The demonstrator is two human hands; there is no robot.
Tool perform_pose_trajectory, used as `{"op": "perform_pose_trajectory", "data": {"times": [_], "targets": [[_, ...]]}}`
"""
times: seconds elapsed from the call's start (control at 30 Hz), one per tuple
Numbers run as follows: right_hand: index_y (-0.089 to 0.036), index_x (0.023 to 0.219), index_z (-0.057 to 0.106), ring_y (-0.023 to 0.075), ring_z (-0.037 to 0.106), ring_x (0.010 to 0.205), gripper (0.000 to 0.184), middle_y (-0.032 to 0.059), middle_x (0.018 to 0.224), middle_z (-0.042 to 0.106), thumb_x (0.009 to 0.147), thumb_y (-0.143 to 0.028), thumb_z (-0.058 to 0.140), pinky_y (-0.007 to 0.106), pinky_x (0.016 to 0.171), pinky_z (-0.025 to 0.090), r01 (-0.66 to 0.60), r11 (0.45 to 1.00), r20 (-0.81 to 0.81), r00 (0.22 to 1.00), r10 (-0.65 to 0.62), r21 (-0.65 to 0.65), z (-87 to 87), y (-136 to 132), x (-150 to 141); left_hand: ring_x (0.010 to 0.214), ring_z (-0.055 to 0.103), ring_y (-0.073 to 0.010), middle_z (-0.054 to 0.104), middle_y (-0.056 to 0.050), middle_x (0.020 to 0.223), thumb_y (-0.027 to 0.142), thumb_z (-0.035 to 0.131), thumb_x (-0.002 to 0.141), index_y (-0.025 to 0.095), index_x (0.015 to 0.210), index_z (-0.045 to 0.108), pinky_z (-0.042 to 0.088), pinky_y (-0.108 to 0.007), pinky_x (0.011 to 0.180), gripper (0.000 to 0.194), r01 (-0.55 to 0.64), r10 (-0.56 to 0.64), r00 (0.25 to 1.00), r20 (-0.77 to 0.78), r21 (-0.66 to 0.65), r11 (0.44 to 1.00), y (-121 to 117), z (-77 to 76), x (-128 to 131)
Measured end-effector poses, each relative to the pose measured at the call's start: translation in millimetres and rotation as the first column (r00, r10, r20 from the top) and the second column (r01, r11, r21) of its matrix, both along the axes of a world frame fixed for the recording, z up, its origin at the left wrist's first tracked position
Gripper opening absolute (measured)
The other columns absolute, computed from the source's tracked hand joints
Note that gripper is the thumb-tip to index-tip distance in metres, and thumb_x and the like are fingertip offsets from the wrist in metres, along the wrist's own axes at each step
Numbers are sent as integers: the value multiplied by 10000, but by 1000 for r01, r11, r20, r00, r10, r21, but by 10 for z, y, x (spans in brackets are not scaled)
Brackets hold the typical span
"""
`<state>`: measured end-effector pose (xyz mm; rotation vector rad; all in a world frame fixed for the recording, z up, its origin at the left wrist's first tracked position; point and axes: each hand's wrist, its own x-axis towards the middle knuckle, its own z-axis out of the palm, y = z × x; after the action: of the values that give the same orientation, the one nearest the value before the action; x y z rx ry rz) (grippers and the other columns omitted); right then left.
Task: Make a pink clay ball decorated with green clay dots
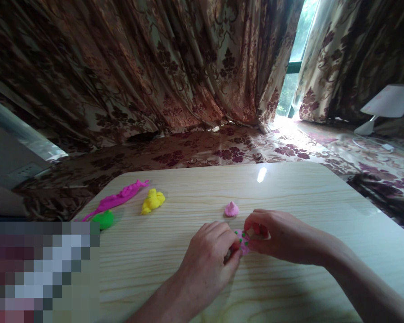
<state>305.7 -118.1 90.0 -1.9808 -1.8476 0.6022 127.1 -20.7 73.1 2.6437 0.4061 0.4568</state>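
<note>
A small flat piece of pink modelling clay [243,246] dotted with green bits is on the wooden table near its middle. My left hand [211,252] has its left edge between thumb and curled fingers. From the opposite side, my right hand [278,234] grips the right edge with thumb and fingers, which partly cover it. Just beyond my hands sits a light pink clay lump [231,209] with a pointed top, touched by neither hand.
Yellow clay [152,201], a long magenta clay strip [119,198] and a green clay lump [104,220] lie on the left of the table [175,184]. Patterned curtains [195,67] hang behind. A white lamp [387,102] stands far right. Lower left is pixelated.
</note>
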Motion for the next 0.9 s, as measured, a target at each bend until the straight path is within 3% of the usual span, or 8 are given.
{"op": "perform_pose_trajectory", "data": {"times": [0.37, 0.9], "targets": [[-252, 829, 623, 119, 517, 609, 87, -22, 714, 598, 797, -317, 576, 224, 557, 353, -17, 1000, 18, 1000, 17, 6, 5, -18, 1, 844, 505, -188, 553, -14, 806, 129, 590, 731, 196, 734, 508, 357, -330, 775, 106, -99, 106, 994, 32, -171, 980, -23, 8, -4], [-248, 815, 597, 114, 501, 596, 77, -28, 710, 595, 777, -313, 588, 220, 549, 336, -18, 1000, 45, 999, 17, 19, -9, -13, -13, 881, 497, -179, 538, -13, 849, 153, 555, 777, 196, 750, 522, 346, -334, 807, 60, -122, 122, 992, -6, -153, 981, -35, 28, 7]]}}
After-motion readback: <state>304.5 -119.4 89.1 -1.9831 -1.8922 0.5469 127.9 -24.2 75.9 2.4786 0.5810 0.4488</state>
